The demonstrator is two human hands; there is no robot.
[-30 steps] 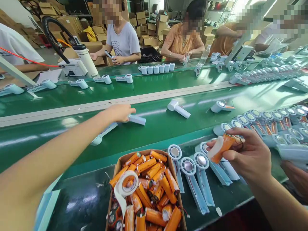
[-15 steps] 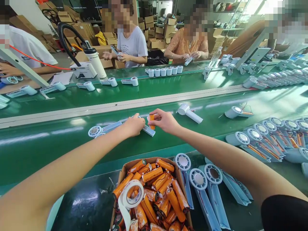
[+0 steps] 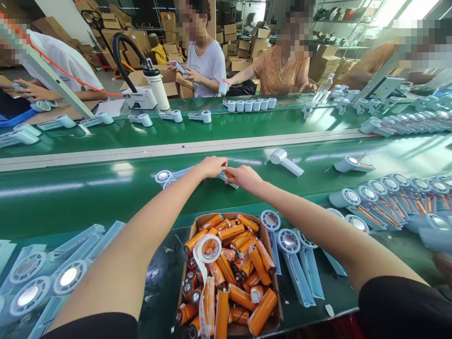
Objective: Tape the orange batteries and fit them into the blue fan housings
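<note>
Hands come together over the near green conveyor belt [image 3: 106,202], fingertips almost meeting. The right hand [image 3: 245,179] pinches an orange battery cell [image 3: 229,174], of which only a small part shows beneath the fingers. The left hand [image 3: 213,167] has its fingers bent inward just beside that cell, above a pale blue handheld-fan housing [image 3: 231,182]; whether it grips the housing cannot be told, since the hand covers most of it and only the handle end sticks out, below the right fingertips.

Left of the left hand, partly behind the forearm, more fan housings [image 3: 164,177] lie on the belt. To the right of the hands rest a white fan casing [image 3: 287,162] and, farther right, a fan with an orange cell along its handle [image 3: 348,164].

Nearer, on the dark bench [image 3: 162,268], an open cardboard box [image 3: 277,306] is heaped with wrapped orange cells [image 3: 240,295], and a roll of white tape [image 3: 198,249] lies on top with its loose end trailing down. Open-handled fan housings [image 3: 296,273] lie right of the box, and others [image 3: 30,294] sit at the far left. Across the belts, a person in a pale T-shirt [image 3: 206,66] holds a small device.
</note>
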